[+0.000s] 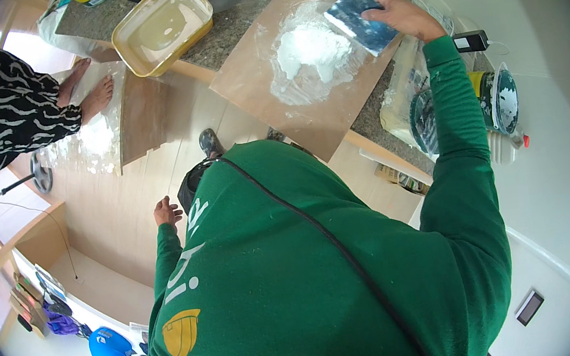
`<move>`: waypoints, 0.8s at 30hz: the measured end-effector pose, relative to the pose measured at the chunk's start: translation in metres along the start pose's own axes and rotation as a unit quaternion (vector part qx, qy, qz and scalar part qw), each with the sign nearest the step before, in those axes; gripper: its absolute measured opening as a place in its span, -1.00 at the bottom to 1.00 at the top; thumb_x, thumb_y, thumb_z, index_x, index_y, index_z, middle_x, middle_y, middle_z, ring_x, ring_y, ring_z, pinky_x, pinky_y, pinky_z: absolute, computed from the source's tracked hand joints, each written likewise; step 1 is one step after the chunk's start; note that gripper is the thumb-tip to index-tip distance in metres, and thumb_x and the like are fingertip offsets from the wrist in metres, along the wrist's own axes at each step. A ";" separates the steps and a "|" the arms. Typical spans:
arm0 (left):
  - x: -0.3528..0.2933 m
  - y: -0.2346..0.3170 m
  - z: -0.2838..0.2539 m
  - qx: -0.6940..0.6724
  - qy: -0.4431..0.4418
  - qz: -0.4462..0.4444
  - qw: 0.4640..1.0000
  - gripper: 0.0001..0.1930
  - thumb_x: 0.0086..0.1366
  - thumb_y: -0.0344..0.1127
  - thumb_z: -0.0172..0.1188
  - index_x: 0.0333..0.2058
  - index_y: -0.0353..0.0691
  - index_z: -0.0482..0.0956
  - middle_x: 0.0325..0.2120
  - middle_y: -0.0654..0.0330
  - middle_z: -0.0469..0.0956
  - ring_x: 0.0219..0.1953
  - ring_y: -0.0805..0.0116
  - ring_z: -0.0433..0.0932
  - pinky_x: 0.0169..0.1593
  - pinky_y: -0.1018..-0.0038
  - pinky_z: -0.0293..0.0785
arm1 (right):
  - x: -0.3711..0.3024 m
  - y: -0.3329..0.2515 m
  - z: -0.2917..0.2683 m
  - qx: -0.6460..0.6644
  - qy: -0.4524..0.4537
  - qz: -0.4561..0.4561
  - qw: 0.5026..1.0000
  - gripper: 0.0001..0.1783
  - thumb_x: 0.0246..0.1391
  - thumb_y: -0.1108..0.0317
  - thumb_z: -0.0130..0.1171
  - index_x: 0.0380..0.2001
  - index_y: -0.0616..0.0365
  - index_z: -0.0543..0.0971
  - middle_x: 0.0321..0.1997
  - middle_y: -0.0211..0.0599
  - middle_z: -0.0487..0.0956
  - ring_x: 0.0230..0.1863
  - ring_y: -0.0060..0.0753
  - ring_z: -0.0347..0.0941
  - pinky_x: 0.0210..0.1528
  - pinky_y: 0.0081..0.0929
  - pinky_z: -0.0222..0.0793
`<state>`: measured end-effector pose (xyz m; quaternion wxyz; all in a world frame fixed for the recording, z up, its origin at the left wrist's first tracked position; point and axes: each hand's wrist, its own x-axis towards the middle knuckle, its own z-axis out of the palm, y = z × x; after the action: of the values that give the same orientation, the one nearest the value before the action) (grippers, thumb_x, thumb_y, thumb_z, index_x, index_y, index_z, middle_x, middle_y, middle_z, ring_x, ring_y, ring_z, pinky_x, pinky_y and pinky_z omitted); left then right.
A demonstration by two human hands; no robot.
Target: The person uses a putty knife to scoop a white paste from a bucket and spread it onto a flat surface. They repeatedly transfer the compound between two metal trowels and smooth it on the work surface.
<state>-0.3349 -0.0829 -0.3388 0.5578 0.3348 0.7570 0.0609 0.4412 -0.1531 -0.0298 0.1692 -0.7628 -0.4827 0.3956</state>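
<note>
My right hand (408,12) grips a flat, dark-blue rectangular scraper (364,22) by its right side. White smears show along its edges. The scraper is just right of a mound of white powder (311,46), which spreads over a brown board (253,70); whether it touches the board is unclear. Low at my left side, my left hand (168,212) hangs away from the counter, fingers partly bent and apart, with nothing in it.
A yellowish rectangular tub (134,54) holding pale liquid stands left of the board on the stone counter (235,20). Right of the board are a plastic bag (398,109) and an open bucket (505,102). A person's bare feet (96,98) rest on a powder-strewn board at left.
</note>
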 end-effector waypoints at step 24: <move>-0.014 -0.040 0.010 0.018 0.000 0.032 0.999 -0.56 0.41 -0.04 0.08 0.09 -0.25 0.50 -0.44 0.09 0.58 -0.64 0.27 0.57 -0.62 0.40 0.47 | 0.093 -0.120 0.038 -0.356 -0.215 -0.151 0.897 -0.40 -0.03 0.20 0.38 0.16 -0.07 0.60 0.12 -0.10 0.64 0.08 -0.10 0.58 0.11 -0.20 0.45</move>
<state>-0.3419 -0.1248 -0.3495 0.5491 0.3691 0.7470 0.0652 0.3597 -0.0199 -0.0179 -0.1643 -0.5860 -0.7254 0.3215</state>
